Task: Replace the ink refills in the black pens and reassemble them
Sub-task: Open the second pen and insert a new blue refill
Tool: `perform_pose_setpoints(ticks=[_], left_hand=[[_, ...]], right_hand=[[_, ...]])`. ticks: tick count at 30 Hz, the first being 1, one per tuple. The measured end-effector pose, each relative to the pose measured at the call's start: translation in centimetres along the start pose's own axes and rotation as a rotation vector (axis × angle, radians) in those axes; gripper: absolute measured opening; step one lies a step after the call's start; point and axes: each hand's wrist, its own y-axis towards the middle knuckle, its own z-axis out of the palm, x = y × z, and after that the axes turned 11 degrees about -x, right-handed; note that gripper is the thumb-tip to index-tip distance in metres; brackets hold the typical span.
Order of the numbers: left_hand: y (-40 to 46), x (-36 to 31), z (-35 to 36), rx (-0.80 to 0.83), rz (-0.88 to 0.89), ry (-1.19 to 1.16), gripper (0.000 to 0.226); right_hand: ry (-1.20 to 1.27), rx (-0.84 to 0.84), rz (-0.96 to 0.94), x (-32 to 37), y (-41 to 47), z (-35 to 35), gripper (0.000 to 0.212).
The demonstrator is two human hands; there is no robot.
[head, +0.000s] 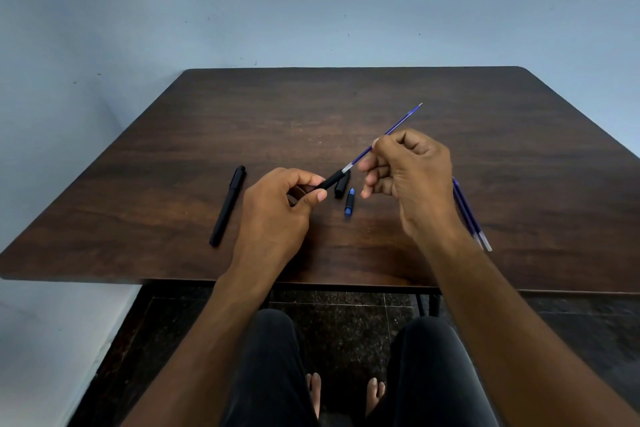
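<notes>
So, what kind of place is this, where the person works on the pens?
Probably a plain room in a home or small office, not a workshop. A dark wooden table stands against a bare pale blue wall, over a dark speckled stone floor, and the person's feet are bare.

An open black pen barrel [331,179] is held tilted, a blue refill [388,135] partly inside it, tip up-right. A whole capped black pen [228,205] lies left; a black cap [342,184], blue tip piece [349,202] and two spare refills [468,213] lie right

The right wrist [436,218] hides the far ends of two spare refills [467,211] — lengths unknown.
</notes>
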Motion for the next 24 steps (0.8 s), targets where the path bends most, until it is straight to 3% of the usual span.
perform_pose_setpoints(ticks=[15,24], left_hand=[[0.2,0.2,0.3,-0.009,-0.001,0.015,0.017],[0.4,0.3,0.4,-0.004,-0.014,0.048,0.017]], right_hand=[[-0.091,0.125,0.025,-2.0,-1.0,-0.1,0.014],[0.062,0.009,0.012,-1.4,-0.6,-0.6,0.017]])
